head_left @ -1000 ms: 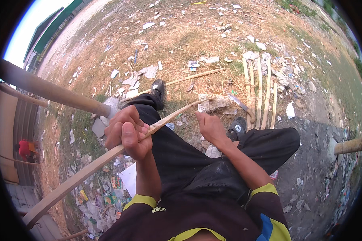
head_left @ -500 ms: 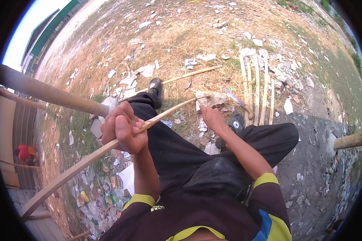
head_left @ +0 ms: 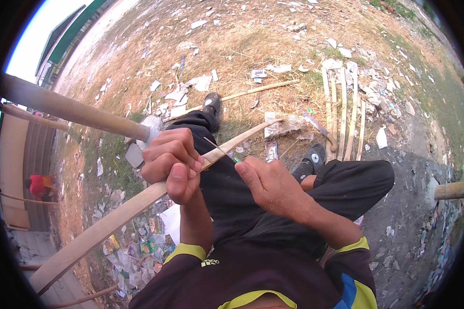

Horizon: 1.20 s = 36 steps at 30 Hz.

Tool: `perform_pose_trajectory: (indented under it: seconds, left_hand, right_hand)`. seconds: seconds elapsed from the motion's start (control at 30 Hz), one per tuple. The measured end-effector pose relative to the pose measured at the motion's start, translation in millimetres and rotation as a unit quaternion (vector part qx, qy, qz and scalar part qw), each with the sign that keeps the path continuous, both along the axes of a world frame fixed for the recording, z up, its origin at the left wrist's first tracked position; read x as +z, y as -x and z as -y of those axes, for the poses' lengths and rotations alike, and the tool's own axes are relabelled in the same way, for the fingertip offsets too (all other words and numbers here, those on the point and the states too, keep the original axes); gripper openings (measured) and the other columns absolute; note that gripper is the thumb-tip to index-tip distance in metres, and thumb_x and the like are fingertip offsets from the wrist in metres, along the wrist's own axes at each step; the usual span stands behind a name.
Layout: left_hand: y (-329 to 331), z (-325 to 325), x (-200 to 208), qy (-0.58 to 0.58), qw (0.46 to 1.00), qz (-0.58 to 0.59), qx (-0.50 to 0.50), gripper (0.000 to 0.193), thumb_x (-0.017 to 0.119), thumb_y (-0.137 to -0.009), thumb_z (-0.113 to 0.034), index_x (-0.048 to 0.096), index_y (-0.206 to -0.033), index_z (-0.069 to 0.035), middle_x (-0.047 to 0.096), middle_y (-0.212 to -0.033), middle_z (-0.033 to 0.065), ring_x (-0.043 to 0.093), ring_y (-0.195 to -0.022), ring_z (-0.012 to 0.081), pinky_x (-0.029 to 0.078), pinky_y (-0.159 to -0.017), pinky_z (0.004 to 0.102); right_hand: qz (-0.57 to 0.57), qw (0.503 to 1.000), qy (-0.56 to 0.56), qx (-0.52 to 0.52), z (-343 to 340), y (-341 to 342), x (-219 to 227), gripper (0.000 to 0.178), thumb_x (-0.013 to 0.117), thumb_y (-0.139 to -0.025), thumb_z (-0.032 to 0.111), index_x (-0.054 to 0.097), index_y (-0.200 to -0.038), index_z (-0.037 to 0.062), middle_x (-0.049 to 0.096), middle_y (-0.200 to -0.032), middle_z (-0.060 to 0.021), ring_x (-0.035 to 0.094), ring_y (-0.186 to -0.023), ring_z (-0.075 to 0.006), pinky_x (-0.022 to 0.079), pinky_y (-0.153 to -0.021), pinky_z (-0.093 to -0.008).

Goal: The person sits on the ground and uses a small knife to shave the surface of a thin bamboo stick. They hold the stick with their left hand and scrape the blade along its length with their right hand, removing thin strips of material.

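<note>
A long pale strip of split bamboo or wood point(head_left: 113, 220) runs from the lower left up past my left leg to a narrow tip. My left hand point(head_left: 172, 164) is closed around it near the middle, knuckles up. In my right hand point(head_left: 274, 186) is a small knife point(head_left: 220, 148) with a thin blade; a bit of green shows at its handle by my thumb. The blade lies across the strip just beyond my left fist. Fingers of the right hand are wrapped tight, hiding most of the handle.
Several pale strips point(head_left: 352, 113) lie side by side at the right, near a larger knife with a curved handle point(head_left: 325, 134). A wooden block point(head_left: 286, 125) sits by the strip's tip. Thick poles point(head_left: 77, 109) flank me. Litter covers the ground.
My right hand has come back from near the strip's far tip toward my left hand, and the knife blade now shows against the strip. The left hand keeps its grip.
</note>
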<state>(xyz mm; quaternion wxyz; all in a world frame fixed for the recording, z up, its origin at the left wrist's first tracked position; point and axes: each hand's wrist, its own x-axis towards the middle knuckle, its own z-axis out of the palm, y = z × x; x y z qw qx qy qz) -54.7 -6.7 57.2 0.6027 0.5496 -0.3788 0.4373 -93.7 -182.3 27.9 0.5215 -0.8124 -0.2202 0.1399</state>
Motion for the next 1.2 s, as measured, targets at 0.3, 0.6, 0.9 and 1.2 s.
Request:
perform_pose_trajectory:
  seconds: [0.3,0.6,0.9,1.2]
  left_hand:
    - [2,6,-2,0.017,1.000,-0.003,-0.012,0.023,0.048,-0.066,-0.012,0.035,-0.048,-0.004,0.038,-0.040,0.0028,0.035,-0.030,0.0105,0.026,-0.033,0.0225]
    - [3,17,-6,0.068,0.997,-0.018,0.042,0.021,0.046,-0.066,-0.012,0.035,-0.049,-0.005,0.036,-0.041,0.0031,0.029,-0.032,0.0086,0.022,-0.033,0.0227]
    - [2,7,-9,0.089,0.994,-0.037,0.051,0.022,0.045,-0.068,-0.012,0.035,-0.050,-0.006,0.036,-0.041,0.0036,0.028,-0.034,0.0088,0.024,-0.032,0.0227]
    - [3,7,-12,0.107,0.992,-0.040,0.044,0.020,0.045,-0.066,-0.011,0.034,-0.050,-0.007,0.035,-0.041,0.0047,0.026,-0.035,0.0091,0.021,-0.035,0.0237]
  right_hand:
    - [0.074,0.994,0.053,-0.065,-12,8,-28,0.035,0.044,-0.100,0.027,0.054,-0.079,0.0004,0.053,-0.059,-0.0228,0.055,-0.057,-0.0451,0.043,-0.050,-0.0506]
    - [0.108,0.990,-0.008,-0.089,-12,6,-51,0.034,0.043,-0.099,0.025,0.057,-0.081,0.0005,0.053,-0.058,-0.0230,0.055,-0.055,-0.0455,0.043,-0.051,-0.0512]
    - [0.110,0.988,0.024,-0.104,-11,-17,-73,0.041,0.044,-0.099,0.031,0.059,-0.078,-0.0008,0.057,-0.061,-0.0258,0.059,-0.059,-0.0446,0.046,-0.050,-0.0517]
    - [0.076,0.989,-0.027,-0.123,-10,-29,-103,0.045,0.042,-0.099,0.033,0.062,-0.079,-0.0023,0.058,-0.065,-0.0283,0.059,-0.066,-0.0472,0.046,-0.061,-0.0531]
